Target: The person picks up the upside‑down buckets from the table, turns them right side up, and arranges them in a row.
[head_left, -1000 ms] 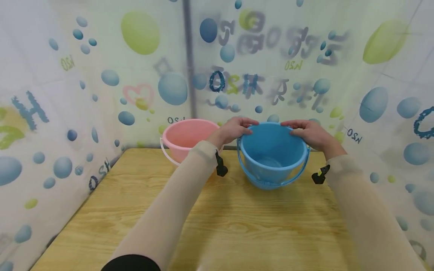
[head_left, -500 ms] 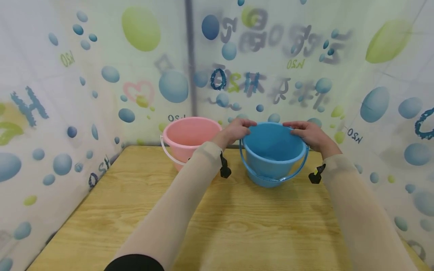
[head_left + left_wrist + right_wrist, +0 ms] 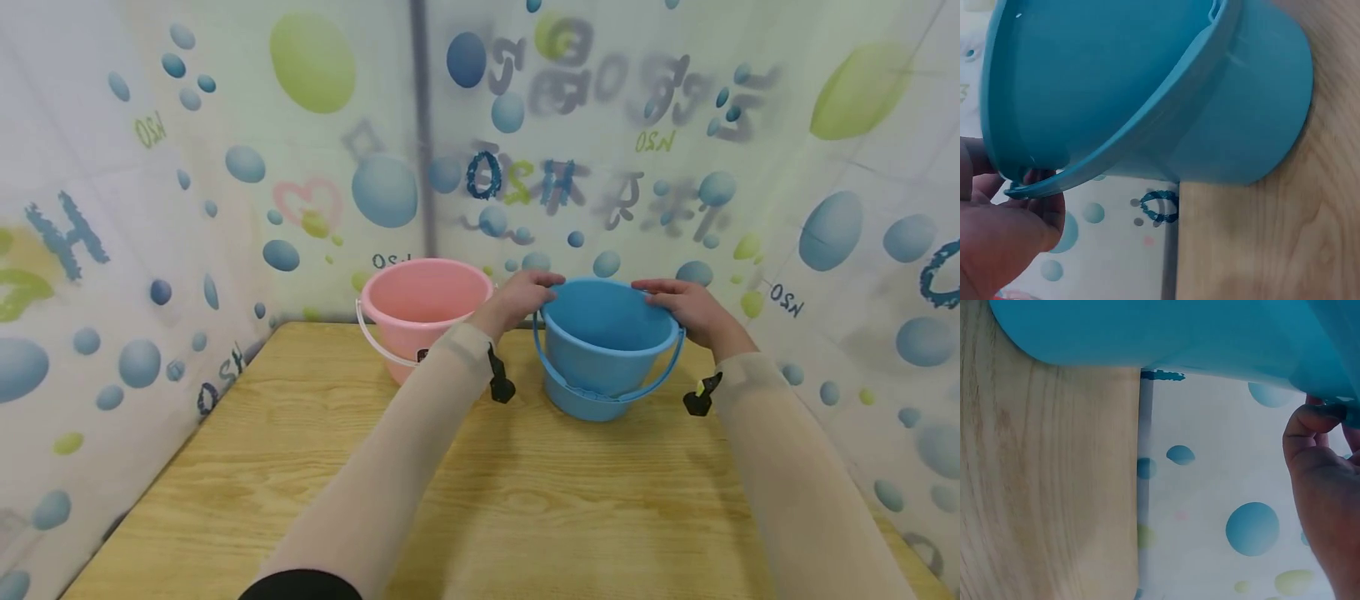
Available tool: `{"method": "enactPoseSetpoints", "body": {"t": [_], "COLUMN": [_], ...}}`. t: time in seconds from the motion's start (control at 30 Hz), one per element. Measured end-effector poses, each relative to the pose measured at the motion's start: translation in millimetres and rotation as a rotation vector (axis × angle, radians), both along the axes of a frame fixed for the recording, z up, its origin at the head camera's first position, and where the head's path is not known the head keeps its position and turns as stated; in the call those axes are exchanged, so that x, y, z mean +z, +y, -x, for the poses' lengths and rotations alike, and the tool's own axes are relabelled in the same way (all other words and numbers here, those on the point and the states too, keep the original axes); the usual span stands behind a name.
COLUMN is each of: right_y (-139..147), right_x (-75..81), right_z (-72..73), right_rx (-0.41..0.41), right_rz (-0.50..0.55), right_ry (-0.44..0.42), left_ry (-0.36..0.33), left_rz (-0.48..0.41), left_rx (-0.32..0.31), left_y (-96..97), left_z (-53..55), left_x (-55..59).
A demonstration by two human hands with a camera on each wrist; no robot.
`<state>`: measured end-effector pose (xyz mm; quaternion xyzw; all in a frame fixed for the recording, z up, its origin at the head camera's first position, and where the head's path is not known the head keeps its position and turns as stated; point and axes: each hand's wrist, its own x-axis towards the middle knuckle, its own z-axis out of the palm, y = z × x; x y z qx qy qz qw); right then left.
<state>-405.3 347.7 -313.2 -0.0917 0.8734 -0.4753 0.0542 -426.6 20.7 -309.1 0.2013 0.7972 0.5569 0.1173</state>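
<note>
A blue plastic bucket (image 3: pixel 588 367) stands near the back of the wooden table, its blue handle (image 3: pixel 652 392) hanging down in front. My left hand (image 3: pixel 517 298) grips the left part of its rim; the left wrist view shows the thumb and fingers (image 3: pixel 1050 212) pinching the edge near a handle joint. On the opposite side, my right hand (image 3: pixel 696 310) holds the rim, with fingers curled about it in the right wrist view. Some of the right fingertips are hidden by the bucket. The inside of the bucket, as far as it shows, holds nothing.
A pink bucket (image 3: pixel 386 329) with a white handle (image 3: pixel 375 346) stands left of the blue one, partly hidden behind my left forearm. The wooden table (image 3: pixel 525 500) ends at the back against a printed curtain (image 3: pixel 315 150), which also hangs along both sides.
The blue bucket has tipped back from leaning toward me to standing more upright, and shifted slightly right. Both hands have stayed on its rim. The pink bucket has kept its place.
</note>
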Motion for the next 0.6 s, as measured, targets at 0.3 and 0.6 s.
{"method": "enactPoseSetpoints", "body": {"t": [0.3,0.6], "right_y": [-1,-1], "right_x": [-6.5,-5.7], "right_z": [-4.2,-5.1], "right_rx": [-0.005,0.000], "right_rz": [0.127,0.125], "right_ry": [-0.049,-0.032], "left_ry": [-0.106,-0.100], "left_rz": [-0.263,-0.272], "left_rx": [0.110,0.116], "left_y": [11.0,10.7], "left_z": [2.1,4.3], "left_x": [-24.7,-27.0]}}
